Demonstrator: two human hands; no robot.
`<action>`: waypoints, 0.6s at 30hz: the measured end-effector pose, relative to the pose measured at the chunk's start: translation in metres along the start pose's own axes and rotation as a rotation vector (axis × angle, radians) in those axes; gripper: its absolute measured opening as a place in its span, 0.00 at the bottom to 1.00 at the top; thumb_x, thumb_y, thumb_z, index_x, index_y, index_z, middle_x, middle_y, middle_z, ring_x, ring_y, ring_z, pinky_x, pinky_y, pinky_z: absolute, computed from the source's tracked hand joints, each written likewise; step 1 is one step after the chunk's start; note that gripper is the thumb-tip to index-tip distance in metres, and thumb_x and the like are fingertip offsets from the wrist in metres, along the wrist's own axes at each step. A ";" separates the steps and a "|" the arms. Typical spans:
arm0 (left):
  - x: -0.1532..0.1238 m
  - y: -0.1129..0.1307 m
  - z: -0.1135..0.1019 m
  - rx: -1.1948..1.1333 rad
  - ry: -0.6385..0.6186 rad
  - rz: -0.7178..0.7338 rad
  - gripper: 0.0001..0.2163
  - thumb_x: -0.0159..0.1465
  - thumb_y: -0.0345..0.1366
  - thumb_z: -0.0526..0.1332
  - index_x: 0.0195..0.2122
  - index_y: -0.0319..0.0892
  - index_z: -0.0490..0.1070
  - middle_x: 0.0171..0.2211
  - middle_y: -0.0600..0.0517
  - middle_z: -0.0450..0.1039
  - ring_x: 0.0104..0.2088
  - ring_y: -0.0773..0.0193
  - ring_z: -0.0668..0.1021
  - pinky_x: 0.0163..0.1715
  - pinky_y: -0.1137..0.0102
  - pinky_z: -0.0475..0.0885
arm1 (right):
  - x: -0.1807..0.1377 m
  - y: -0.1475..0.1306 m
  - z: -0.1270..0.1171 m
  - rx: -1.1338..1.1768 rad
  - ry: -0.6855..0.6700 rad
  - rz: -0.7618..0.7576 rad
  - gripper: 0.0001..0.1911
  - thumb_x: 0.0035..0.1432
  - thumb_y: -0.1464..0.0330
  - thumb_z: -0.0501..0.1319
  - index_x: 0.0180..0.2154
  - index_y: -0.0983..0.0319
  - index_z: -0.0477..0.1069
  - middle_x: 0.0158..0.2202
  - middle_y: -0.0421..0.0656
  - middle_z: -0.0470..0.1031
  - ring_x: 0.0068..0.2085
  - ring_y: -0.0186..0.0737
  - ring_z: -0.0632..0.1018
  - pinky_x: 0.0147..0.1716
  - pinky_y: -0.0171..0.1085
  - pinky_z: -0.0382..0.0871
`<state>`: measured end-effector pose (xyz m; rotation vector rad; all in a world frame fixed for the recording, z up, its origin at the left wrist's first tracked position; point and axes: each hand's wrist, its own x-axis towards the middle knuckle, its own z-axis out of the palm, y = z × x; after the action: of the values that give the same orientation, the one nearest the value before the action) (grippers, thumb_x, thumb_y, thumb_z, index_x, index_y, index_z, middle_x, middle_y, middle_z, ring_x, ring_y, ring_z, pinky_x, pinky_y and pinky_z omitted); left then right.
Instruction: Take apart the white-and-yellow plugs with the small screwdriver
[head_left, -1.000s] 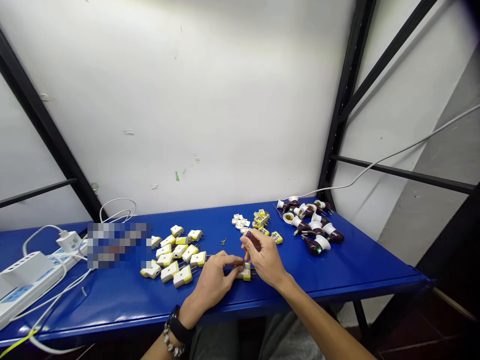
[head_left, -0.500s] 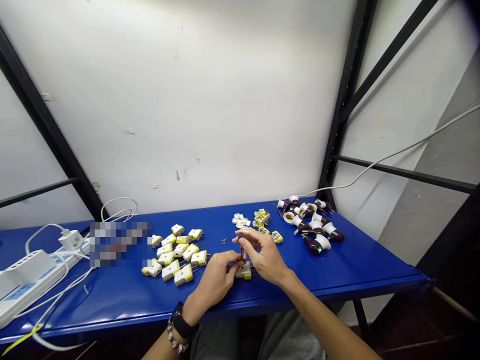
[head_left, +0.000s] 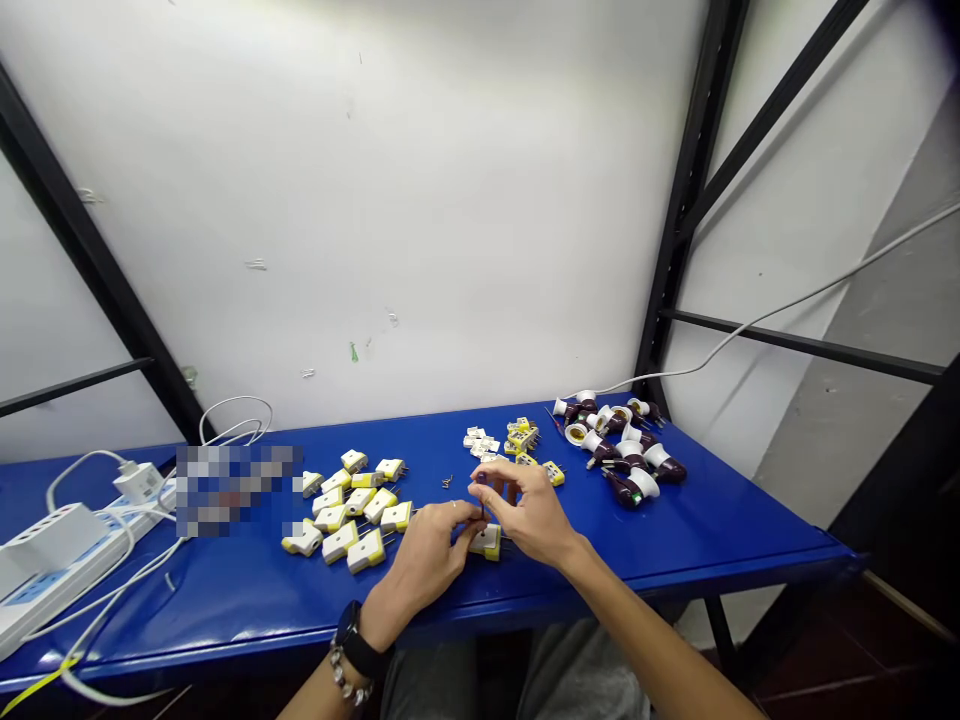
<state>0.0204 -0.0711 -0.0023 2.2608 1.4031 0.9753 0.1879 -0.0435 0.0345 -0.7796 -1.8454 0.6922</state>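
Item 1: plug (head_left: 491, 544), yellow/white, 1 pc. Flat on blue tabletop (head_left: 675, 545) nr front edge, pins pointing R.

Item 2: screwdriver (head_left: 481, 479), dark handle, approx. upright over plug. Tip hidden; seating in a screw n/c (not confirmable).

Item 3: R hand (head_left: 531, 508). Thumb + fingers pinched narrow on screwdriver handle.

Item 4: L hand (head_left: 431, 552). Thumb + fingertips drawn close at shaft's lower end and plug's L end; whether gripping plug, shaft or a screw, can't tell.

Risks (judged): driver tilts off vertical, tip slips, prob. into L fingertips, v. close. Plug light, so turning force may spin it if L hold is loose. Screw started crooked may cross-thread; overtightening may crack the plastic.

Item 5: loose screws (head_left: 447, 483), few pcs, just beyond hands. Small; a sleeve-less forearm or knuckle brushing past could scatter them.

Item 6: white covers (head_left: 480, 442) + open yellow plug bodies (head_left: 523, 438), far side of R hand. Knuckles nr; bump could mix pcs.

Item 7: closed plugs (head_left: 365, 551), cluster L of L hand; elbow-side drift might shove them.

Item 8: lamp holders (head_left: 628, 455), maroon/white, far R; low risk.
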 end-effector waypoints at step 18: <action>0.007 -0.003 -0.003 -0.014 -0.085 0.055 0.12 0.67 0.30 0.56 0.31 0.43 0.79 0.31 0.49 0.83 0.31 0.58 0.81 0.32 0.71 0.67 | 0.000 0.001 -0.002 -0.039 0.045 -0.026 0.06 0.57 0.65 0.68 0.33 0.60 0.80 0.26 0.40 0.81 0.24 0.36 0.75 0.24 0.34 0.67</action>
<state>0.0181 -0.0641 0.0012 2.3136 1.3017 0.8916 0.1900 -0.0424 0.0350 -0.7885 -1.8300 0.6196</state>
